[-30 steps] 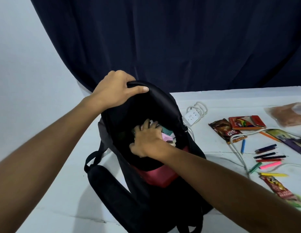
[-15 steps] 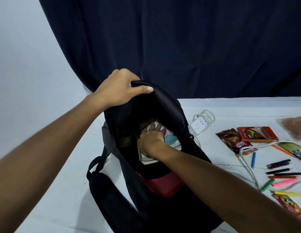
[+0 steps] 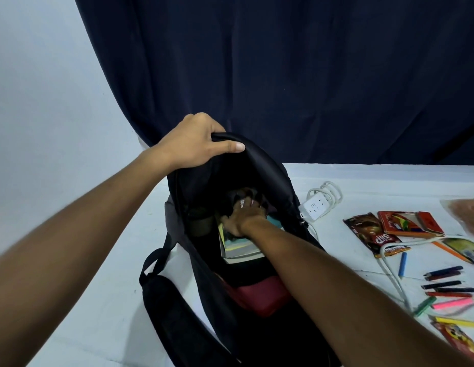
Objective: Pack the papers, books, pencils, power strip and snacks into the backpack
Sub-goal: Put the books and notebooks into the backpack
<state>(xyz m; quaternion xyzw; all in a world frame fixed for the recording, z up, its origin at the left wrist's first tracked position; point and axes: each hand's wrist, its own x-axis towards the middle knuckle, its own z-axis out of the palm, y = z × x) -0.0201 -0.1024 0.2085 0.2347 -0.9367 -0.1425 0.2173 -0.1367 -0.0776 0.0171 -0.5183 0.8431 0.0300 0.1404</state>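
A black backpack (image 3: 272, 178) stands open on the white table. My left hand (image 3: 196, 141) grips its top rim and holds the mouth wide. My right hand (image 3: 243, 215) reaches deep inside and presses down on a stack of books (image 3: 239, 249) whose page edges show below my wrist; its fingertips are partly hidden in the dark. On the table to the right lie a white power strip (image 3: 315, 207) with coiled cable, a brown snack packet (image 3: 373, 235), a red pencil box (image 3: 407, 223) and several loose coloured pencils (image 3: 447, 290).
More snack packets lie at the right edge: a clear bag (image 3: 466, 215), a dark packet (image 3: 466, 250) and a red one (image 3: 458, 337). The power strip's white cord (image 3: 392, 271) runs across the table. A dark curtain (image 3: 283, 75) hangs behind. The backpack's strap (image 3: 156, 260) trails to the left.
My right hand has pushed deeper into the backpack and the books have sunk lower inside. My left hand keeps its grip on the rim.
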